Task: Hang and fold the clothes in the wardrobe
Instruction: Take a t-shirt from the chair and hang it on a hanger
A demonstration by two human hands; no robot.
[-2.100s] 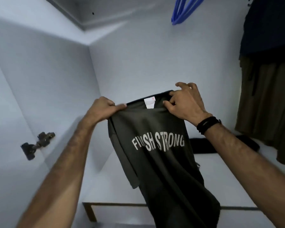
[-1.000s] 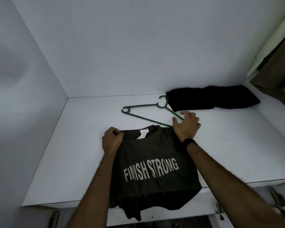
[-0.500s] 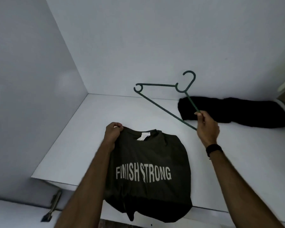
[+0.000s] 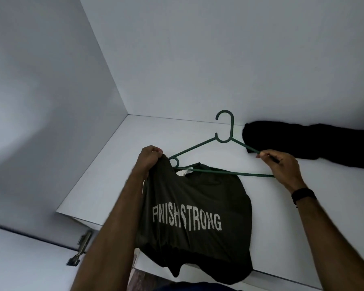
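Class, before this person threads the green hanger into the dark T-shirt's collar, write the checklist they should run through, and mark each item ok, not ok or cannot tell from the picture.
1. Left hand has a grip on the T-shirt at the shoulder by the collar: ok.
2. Right hand holds the green hanger by its right end: ok.
3. Hanger's left end sits at the collar, near the white label: ok.
4. Collar held open for the hanger: cannot tell.
5. Shirt supported on the shelf: ok, though its hem hangs over the front edge.
6. Black folded garment is clear of the shirt: ok.
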